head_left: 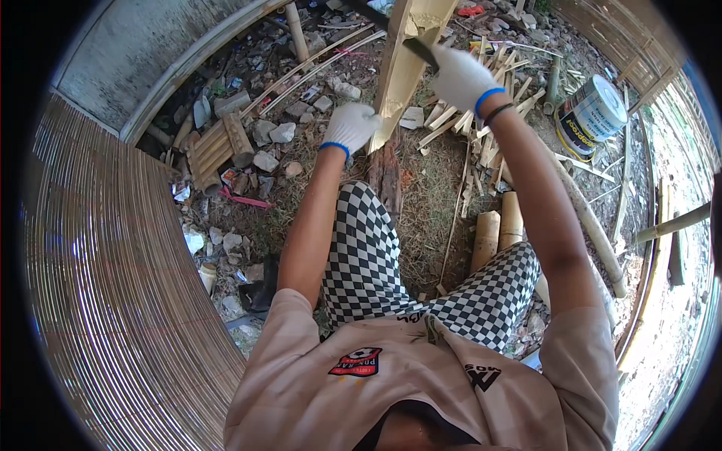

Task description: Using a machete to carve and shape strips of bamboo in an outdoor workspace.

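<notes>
My left hand, in a white knit glove with a blue cuff, is closed at the lower left edge of a split bamboo piece. This pale, hollow length rises away from me, its lower end near a weathered wood block between my knees. In my gloved right hand, fingers wrapped round it, is the dark handle of a machete. The tool slants up and left across the bamboo. A dark stretch of blade shows past the bamboo's left edge; how it meets the bamboo is partly hidden.
Split bamboo offcuts lie to the right, with two short bamboo sections by my right knee. A paint bucket stands farther right. Stones and rubble cover the left ground, beside a bundle of bamboo pieces and a slatted bamboo screen.
</notes>
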Demonstrator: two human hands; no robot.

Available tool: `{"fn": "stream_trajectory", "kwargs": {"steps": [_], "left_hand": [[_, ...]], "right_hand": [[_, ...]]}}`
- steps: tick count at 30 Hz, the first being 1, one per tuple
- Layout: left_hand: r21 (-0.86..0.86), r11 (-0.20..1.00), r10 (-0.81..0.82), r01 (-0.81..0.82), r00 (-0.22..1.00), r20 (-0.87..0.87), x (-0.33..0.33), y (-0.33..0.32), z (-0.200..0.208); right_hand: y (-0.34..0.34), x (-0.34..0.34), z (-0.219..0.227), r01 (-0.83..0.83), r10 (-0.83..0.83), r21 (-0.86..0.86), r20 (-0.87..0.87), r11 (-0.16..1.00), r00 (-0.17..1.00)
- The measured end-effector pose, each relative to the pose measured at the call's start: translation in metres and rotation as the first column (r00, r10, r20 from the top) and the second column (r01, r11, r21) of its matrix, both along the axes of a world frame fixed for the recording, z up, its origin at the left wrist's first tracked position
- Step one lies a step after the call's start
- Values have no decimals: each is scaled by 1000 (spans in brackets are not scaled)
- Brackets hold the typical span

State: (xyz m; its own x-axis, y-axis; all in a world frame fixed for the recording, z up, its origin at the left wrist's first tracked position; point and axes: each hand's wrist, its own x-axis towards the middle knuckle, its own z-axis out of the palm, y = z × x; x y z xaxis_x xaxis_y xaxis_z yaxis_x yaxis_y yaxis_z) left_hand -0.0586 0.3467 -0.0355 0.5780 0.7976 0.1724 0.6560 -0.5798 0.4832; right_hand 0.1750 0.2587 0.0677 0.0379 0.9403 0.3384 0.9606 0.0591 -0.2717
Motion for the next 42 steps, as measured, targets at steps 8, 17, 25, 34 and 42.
{"fn": "stream_trajectory", "kwargs": {"steps": [8,17,25,34,42], "left_hand": [[514,812,81,-278,924,373,-54,9,57],[754,563,-110,340,934,-340,-18,47,161],[517,732,-121,443,833,-541,5,48,201],[363,838,-103,407,772,-627,11,67,197],[564,736,-105,374,886,-451,-1,106,168]], "right_hand": [[4,-28,-37,37,-36,64,-25,997,999],[-31,6,1,-139,131,-87,-90,987,987],[-1,34,9,-132,129,-27,-91,991,987],[37,32,18,-108,77,-292,-116,950,990],[57,20,7,-4,5,-47,28,999,1000]]}}
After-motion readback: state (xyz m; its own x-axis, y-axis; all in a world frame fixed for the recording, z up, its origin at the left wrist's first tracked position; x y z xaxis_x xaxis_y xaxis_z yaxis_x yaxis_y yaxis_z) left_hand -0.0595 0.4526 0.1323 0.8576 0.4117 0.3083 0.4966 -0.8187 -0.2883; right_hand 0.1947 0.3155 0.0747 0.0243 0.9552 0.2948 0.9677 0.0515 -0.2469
